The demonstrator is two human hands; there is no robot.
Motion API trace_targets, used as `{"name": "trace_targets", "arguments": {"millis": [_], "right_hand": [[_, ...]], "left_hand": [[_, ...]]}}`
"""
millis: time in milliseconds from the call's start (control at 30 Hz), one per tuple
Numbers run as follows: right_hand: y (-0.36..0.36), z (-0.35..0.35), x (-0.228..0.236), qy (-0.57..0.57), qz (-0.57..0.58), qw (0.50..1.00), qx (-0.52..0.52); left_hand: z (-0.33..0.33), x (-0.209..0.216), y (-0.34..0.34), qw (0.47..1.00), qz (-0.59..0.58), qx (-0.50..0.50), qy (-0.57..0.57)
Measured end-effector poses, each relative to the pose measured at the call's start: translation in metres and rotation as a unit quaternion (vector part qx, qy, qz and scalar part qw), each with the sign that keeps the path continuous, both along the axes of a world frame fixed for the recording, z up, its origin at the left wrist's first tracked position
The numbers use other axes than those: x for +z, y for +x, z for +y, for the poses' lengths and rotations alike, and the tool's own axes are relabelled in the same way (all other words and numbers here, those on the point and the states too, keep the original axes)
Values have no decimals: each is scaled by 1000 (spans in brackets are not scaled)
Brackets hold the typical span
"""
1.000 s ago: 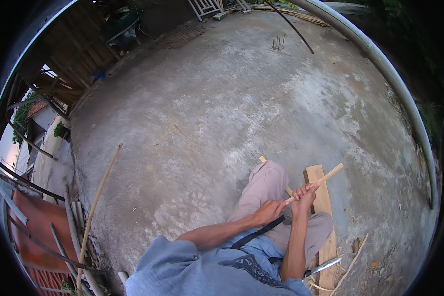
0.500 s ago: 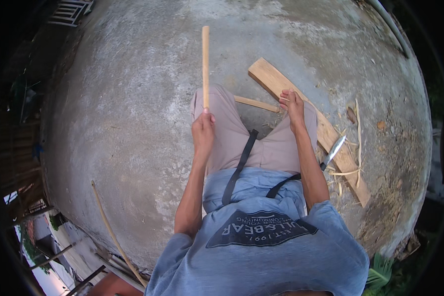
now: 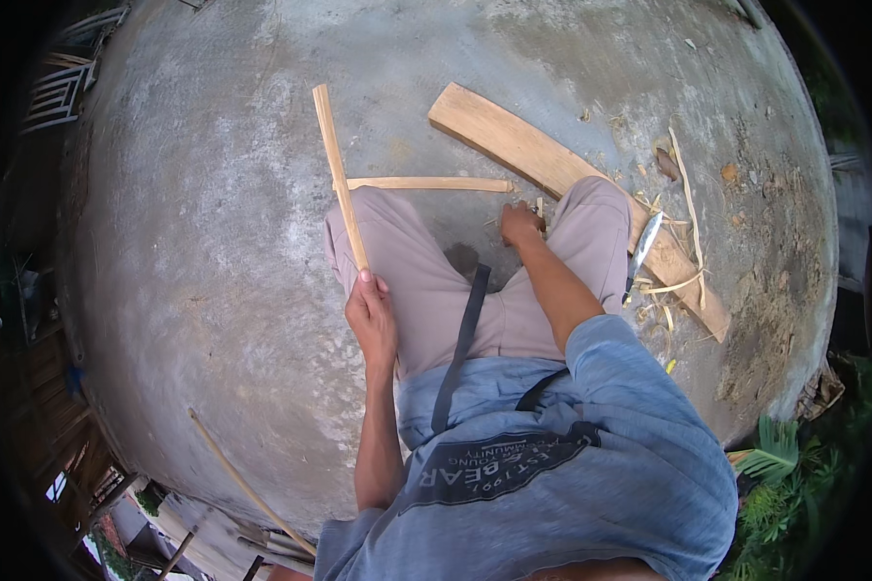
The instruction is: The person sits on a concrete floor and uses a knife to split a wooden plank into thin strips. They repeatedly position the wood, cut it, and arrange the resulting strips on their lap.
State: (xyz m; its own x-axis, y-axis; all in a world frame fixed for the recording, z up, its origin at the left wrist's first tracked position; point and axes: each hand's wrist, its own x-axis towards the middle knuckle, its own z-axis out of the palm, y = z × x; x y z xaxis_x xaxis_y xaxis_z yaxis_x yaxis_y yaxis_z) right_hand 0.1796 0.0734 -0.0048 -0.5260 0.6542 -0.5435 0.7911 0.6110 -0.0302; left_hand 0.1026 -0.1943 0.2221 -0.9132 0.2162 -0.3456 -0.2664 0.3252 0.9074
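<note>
At the far left, a long thin stick (image 3: pixel 247 489) lies on the concrete floor (image 3: pixel 203 252) near the lower edge, well apart from the person. Next comes the left hand (image 3: pixel 371 320), closed in a fist around the near end of a narrow wooden strip (image 3: pixel 339 174). The strip rises from the fist over the left thigh and points away from the person, its long axis running almost straight ahead with a slight lean to the left; its far end hangs over bare concrete.

Between the knees a second, shorter slat (image 3: pixel 428 183) lies flat on the floor, its long axis crosswise, so it sits nearly at right angles to the held strip. Its left end comes close to the strip and its right end points toward the right hand (image 3: pixel 520 225). That hand reaches down to the floor just below and to the right of the slat's right end; its fingers are bunched downward, but whether they pinch anything cannot be told. It is the nearer hand to the slat.

Further right a broad plank (image 3: pixel 513 145) lies diagonally, passing under the right knee. A knife (image 3: pixel 644 252) rests on it beside that knee, among pale shavings (image 3: pixel 683 286).
</note>
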Motion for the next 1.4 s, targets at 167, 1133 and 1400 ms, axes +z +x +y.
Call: {"name": "trace_targets", "arguments": {"millis": [167,1133,1400], "right_hand": [[24,48,-30,-100,12,995,1],[22,16,9,-306,143,901,-273],[28,25,-49,-132,207,963,-115]], "left_hand": [[4,-1,6,999,-22,-30,20],[18,-5,-9,990,-67,-120,-14],[26,12,-22,986,-131,-104,23]]}}
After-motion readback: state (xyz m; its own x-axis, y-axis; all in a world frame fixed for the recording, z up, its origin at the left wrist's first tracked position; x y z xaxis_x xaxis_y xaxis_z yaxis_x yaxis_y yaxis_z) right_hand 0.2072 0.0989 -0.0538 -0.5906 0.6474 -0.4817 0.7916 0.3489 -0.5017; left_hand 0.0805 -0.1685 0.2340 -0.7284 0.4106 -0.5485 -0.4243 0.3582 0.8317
